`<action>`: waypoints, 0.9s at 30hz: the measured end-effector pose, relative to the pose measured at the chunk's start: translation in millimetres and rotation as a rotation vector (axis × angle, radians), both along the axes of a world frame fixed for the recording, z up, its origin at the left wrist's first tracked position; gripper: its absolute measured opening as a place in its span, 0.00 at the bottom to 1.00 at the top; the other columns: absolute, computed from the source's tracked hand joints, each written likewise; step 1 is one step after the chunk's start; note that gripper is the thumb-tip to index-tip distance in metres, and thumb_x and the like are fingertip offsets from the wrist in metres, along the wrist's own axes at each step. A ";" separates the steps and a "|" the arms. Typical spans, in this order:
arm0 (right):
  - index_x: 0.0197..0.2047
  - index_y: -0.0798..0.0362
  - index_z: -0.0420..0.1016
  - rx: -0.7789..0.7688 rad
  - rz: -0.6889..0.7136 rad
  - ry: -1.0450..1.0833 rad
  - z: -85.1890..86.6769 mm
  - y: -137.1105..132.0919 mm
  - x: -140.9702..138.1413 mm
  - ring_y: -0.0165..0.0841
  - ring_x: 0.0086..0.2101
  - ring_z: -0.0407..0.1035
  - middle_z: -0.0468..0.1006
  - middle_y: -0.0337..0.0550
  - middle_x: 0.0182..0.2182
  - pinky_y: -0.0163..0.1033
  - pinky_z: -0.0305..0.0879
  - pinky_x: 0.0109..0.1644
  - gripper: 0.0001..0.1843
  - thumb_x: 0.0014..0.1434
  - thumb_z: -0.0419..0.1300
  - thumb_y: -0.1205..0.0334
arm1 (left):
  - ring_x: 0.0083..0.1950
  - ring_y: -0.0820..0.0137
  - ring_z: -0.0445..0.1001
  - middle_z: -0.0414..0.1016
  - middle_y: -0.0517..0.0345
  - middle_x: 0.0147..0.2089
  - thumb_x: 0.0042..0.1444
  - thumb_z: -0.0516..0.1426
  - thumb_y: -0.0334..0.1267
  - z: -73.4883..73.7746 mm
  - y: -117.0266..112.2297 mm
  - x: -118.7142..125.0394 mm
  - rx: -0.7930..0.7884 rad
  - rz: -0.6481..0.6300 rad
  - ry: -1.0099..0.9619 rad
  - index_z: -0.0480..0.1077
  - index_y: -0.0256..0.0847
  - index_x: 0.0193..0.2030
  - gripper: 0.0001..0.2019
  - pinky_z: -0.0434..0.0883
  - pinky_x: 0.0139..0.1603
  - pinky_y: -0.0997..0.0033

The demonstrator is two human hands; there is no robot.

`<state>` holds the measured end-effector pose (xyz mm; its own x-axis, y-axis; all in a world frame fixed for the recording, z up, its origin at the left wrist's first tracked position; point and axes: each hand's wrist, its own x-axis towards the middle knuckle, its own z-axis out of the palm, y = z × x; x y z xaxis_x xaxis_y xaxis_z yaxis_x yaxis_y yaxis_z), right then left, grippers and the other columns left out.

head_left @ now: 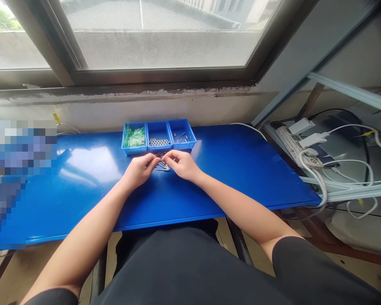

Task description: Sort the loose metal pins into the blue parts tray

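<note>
Closely pinched, side by side

Both bare forearms reached out over a glossy blue metal bench top (241, 178). The left hand (140, 170) and the right hand (181, 165) hung just above it, close together, each with thumb and fingertips pressed into a pinch. The tips almost met, and whatever they held, if anything, was too small to tell. Directly beneath lay a loose scatter of thin silver metal pins (163, 166). Just beyond stood three blue plastic bins (158, 127), side by side: the left held green plastic pieces (133, 137), the middle short silver cylinders (158, 142), and the right more thin metal pins (180, 137). Farther off was a mesh-screened window (161, 42). To the right, below bench level, sat a white power strip (292, 144) with white cables (352, 163) trailing from it.
</note>
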<state>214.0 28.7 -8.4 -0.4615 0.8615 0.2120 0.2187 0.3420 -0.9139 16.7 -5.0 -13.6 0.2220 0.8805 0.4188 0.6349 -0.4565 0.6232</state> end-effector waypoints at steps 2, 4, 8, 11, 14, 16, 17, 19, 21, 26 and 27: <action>0.40 0.54 0.79 0.030 -0.006 0.018 0.7 -1.0 -0.6 0.33 0.35 0.74 0.81 0.46 0.37 0.35 0.67 0.35 0.18 0.58 0.62 0.47 | 0.26 0.74 0.69 0.75 0.59 0.27 0.65 0.52 0.47 0.1 0.7 -0.4 0.000 0.010 0.005 0.73 0.38 0.34 0.16 0.64 0.29 0.76; 0.40 0.54 0.80 0.049 -0.014 0.025 1.5 -1.8 -1.2 0.33 0.36 0.74 0.81 0.46 0.39 0.36 0.67 0.35 0.15 0.57 0.63 0.50 | 0.26 0.74 0.69 0.76 0.58 0.27 0.65 0.52 0.48 -0.4 1.2 -0.7 -0.004 0.015 0.009 0.74 0.38 0.34 0.17 0.64 0.29 0.75; 0.37 0.54 0.80 0.063 -0.073 0.016 2.9 -1.7 -1.2 0.33 0.35 0.73 0.81 0.47 0.37 0.36 0.67 0.35 0.14 0.58 0.62 0.52 | 0.26 0.74 0.69 0.76 0.59 0.27 0.64 0.53 0.48 -1.1 0.7 0.0 -0.021 0.004 0.009 0.74 0.38 0.35 0.17 0.64 0.29 0.76; 0.36 0.55 0.80 0.049 -0.075 -0.004 2.5 -0.4 -0.5 0.34 0.34 0.74 0.82 0.47 0.35 0.36 0.67 0.36 0.16 0.59 0.61 0.50 | 0.26 0.75 0.68 0.75 0.60 0.27 0.64 0.53 0.48 -0.2 -0.3 0.8 -0.020 0.004 0.001 0.75 0.38 0.37 0.16 0.64 0.29 0.76; 0.32 0.56 0.79 0.026 -0.051 -0.012 0.6 1.0 0.2 0.34 0.33 0.74 0.82 0.47 0.33 0.37 0.67 0.36 0.22 0.60 0.59 0.44 | 0.26 0.75 0.68 0.75 0.60 0.27 0.65 0.52 0.47 0.9 -1.0 0.9 -0.004 -0.004 -0.005 0.75 0.38 0.39 0.16 0.64 0.29 0.76; 0.30 0.56 0.78 0.014 -0.036 -0.012 -0.8 1.6 0.5 0.34 0.31 0.74 0.81 0.47 0.30 0.37 0.67 0.36 0.26 0.61 0.57 0.40 | 0.24 0.76 0.66 0.74 0.60 0.26 0.65 0.52 0.47 0.6 -1.1 0.7 -0.001 -0.004 -0.012 0.75 0.38 0.40 0.15 0.63 0.28 0.77; 0.29 0.56 0.78 0.009 -0.033 -0.014 -1.3 1.7 0.7 0.33 0.30 0.73 0.80 0.46 0.29 0.37 0.66 0.36 0.28 0.61 0.56 0.38 | 0.24 0.76 0.65 0.73 0.61 0.25 0.65 0.53 0.47 0.1 -1.1 0.6 -0.003 -0.003 -0.017 0.74 0.38 0.40 0.15 0.63 0.27 0.76; 0.27 0.56 0.77 -0.002 -0.036 -0.023 -1.9 1.8 0.9 0.32 0.28 0.72 0.79 0.45 0.26 0.37 0.66 0.35 0.32 0.60 0.54 0.34 | 0.23 0.76 0.64 0.72 0.61 0.25 0.65 0.53 0.47 -1.0 -1.3 0.7 -0.011 -0.012 -0.028 0.74 0.39 0.40 0.15 0.62 0.26 0.76; 0.26 0.56 0.76 -0.011 -0.045 -0.036 -1.7 1.8 1.2 0.32 0.27 0.72 0.78 0.45 0.25 0.36 0.65 0.35 0.34 0.59 0.53 0.31 | 0.23 0.76 0.63 0.71 0.62 0.24 0.64 0.54 0.48 -1.5 -1.8 1.2 -0.016 -0.034 -0.039 0.74 0.39 0.39 0.15 0.62 0.26 0.76; 0.25 0.55 0.73 -0.024 -0.056 -0.050 0.1 1.4 0.8 0.31 0.26 0.69 0.76 0.43 0.23 0.36 0.63 0.33 0.36 0.58 0.51 0.29 | 0.21 0.77 0.60 0.67 0.64 0.21 0.63 0.55 0.48 0.3 -2.7 2.0 0.000 -0.050 -0.035 0.74 0.39 0.39 0.14 0.62 0.25 0.76; 0.24 0.55 0.71 -0.022 -0.058 -0.048 0.3 1.2 0.7 0.30 0.25 0.68 0.76 0.43 0.22 0.36 0.63 0.33 0.35 0.58 0.51 0.29 | 0.22 0.76 0.61 0.68 0.63 0.22 0.64 0.54 0.48 0.7 -2.5 1.8 0.008 -0.043 -0.031 0.74 0.39 0.39 0.14 0.62 0.26 0.76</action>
<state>214.7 29.9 -8.1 -0.4196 0.8913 0.1718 0.2818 0.3078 -0.9088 18.5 -7.6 -12.9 0.2465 0.8670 0.4331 0.5952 -0.4881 0.6383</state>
